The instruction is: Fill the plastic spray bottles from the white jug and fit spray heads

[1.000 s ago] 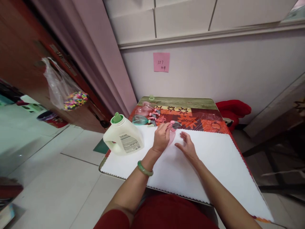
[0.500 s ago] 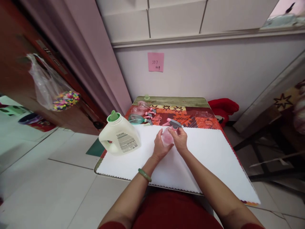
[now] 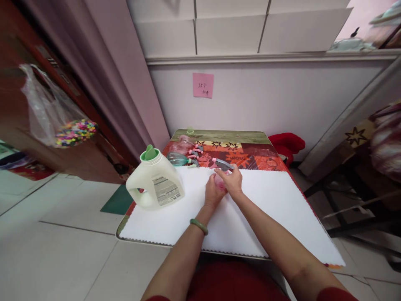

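Over the white mat I hold a small pink spray bottle with a grey and pink trigger head. My left hand is closed round the bottle's body. Up at the neck, just under the trigger head, the fingers of my right hand are wrapped; they partly hide the collar. A large cream detergent jug stands upright to the left, a green spout in its uncapped mouth. Behind it lie a teal spray bottle and pink spray bottles on their sides.
A pale green cap sits at the table's back left corner. Clear bag of colourful beads hangs from the door at left. A pink note is stuck to the wall. Beyond the right edge are a red plush item and a dark stand.
My right hand has turned at the neck, and the trigger head has swung slightly left. Both hands sit closer together round the spray bottle. The camera view has shifted a little.
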Motion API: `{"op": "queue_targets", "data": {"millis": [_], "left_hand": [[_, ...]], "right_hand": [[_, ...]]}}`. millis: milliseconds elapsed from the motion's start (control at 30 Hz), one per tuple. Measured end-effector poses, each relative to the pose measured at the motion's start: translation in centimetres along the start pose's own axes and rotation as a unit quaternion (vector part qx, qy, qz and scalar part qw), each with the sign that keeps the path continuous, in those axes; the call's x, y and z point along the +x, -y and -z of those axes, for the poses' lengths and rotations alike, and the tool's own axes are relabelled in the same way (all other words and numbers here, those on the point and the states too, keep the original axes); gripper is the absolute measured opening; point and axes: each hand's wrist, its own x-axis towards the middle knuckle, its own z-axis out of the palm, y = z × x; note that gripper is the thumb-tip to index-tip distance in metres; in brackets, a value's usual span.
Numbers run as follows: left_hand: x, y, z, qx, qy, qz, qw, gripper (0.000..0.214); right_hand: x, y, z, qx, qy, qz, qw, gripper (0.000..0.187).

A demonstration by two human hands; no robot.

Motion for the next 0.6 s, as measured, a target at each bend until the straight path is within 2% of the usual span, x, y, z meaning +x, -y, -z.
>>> {"op": "queue_targets", "data": {"millis": [133, 300, 500, 600], "left_hand": [[0.0, 0.5, 0.0, 0.005, 0.005, -0.006, 1.000, 0.079], [-0.1, 0.4, 0.2, 0.002, 0.010, -0.010, 1.000, 0.077], [-0.3, -0.2, 0.5, -0.001, 0.009, -0.013, 1.000, 0.074], [-0.3, -0.5, 0.7, -0.011, 0.010, -0.015, 1.000, 0.076]], "right_hand": [[-0.1, -0.5, -0.1, 0.011, -0.026, 0.029, 0.999, 0.045], [0.3, -0.6, 0.1, -0.002, -0.027, 0.057, 0.998, 0.043], [0.8, -1.2, 0.3, -0.029, -0.019, 0.089, 0.995, 0.040], [0.9, -1.4, 0.3, 0.022, 0.011, 0.088, 0.996, 0.038]]}}
